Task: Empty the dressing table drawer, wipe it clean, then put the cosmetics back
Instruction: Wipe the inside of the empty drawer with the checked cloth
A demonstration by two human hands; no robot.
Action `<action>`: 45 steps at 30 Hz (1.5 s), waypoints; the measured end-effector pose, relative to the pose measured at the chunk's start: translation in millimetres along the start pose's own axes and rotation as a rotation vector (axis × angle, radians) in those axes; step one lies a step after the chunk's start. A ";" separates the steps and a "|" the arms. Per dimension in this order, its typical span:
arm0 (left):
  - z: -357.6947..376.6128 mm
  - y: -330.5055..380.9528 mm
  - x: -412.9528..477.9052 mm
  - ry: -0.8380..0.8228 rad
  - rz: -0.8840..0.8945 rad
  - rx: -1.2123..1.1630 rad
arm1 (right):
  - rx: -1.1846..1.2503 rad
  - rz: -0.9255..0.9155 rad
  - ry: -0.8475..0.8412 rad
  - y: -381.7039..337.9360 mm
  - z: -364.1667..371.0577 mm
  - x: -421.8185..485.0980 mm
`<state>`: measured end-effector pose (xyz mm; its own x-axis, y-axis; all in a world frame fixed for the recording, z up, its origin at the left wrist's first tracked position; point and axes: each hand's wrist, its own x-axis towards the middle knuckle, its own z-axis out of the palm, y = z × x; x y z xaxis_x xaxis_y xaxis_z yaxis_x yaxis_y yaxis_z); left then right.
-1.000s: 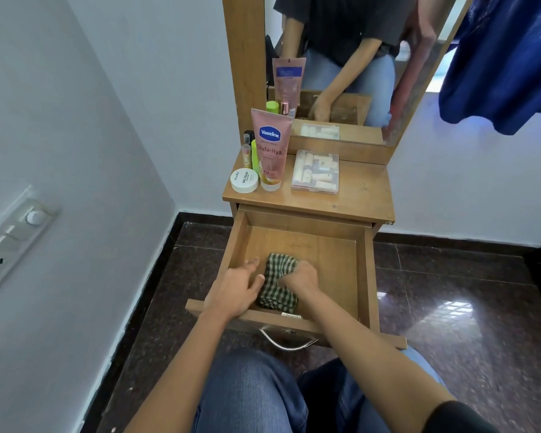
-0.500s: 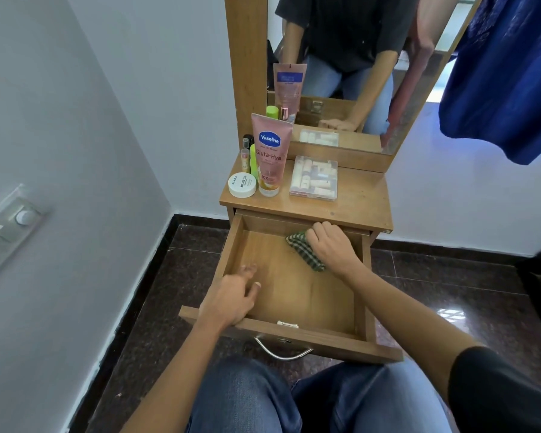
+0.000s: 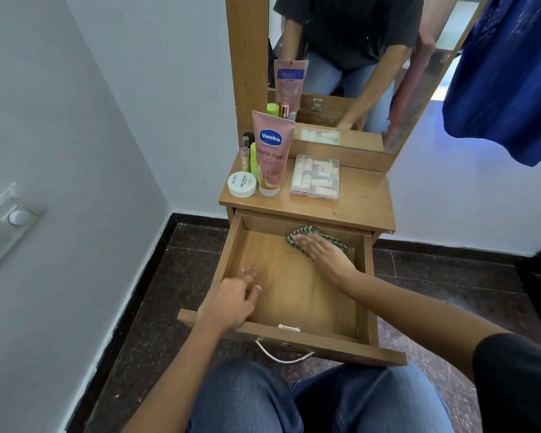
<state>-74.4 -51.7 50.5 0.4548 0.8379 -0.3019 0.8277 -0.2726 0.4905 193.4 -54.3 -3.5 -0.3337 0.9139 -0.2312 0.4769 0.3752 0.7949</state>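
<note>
Deep at the drawer's (image 3: 231, 248) back right corner, my right hand (image 3: 322, 253) presses flat on the checked cloth (image 3: 317, 231), fingers spread, not clenched; left hand (image 3: 231, 300) rests loosely open, holding nothing; I'd sweep forward along each edge; cosmetics (image 3: 270, 154) wait on the counter (image 3: 363, 207).

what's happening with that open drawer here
A person is wiping out the pulled-open drawer of a small dressing table. The right hand presses a green checked cloth flat against the drawer floor at the back right corner, while the left hand rests on the front left edge. The drawer holds nothing else. The cosmetics stand on the tabletop: a pink Vaseline tube, a white jar and a clear case.
</note>
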 end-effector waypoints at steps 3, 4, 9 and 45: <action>2.4 -3.5 0.8 -0.005 -0.004 0.037 | -0.289 -0.051 -0.014 10.4 -6.6 -1.4; 3.5 -3.8 0.5 0.000 0.000 0.044 | -0.344 -0.070 -0.020 14.3 -7.2 -2.6; 4.6 -2.3 -1.9 0.025 0.007 0.038 | -0.435 -0.101 -0.037 22.4 -12.1 8.1; 3.7 1.2 -6.7 0.110 0.000 0.000 | -0.020 -0.151 -0.096 12.2 -56.9 88.7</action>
<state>-75.2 -59.3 50.1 0.4162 0.8846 -0.2104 0.8275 -0.2726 0.4908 123.4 22.5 17.6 -0.3204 0.8584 -0.4005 0.4105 0.5069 0.7580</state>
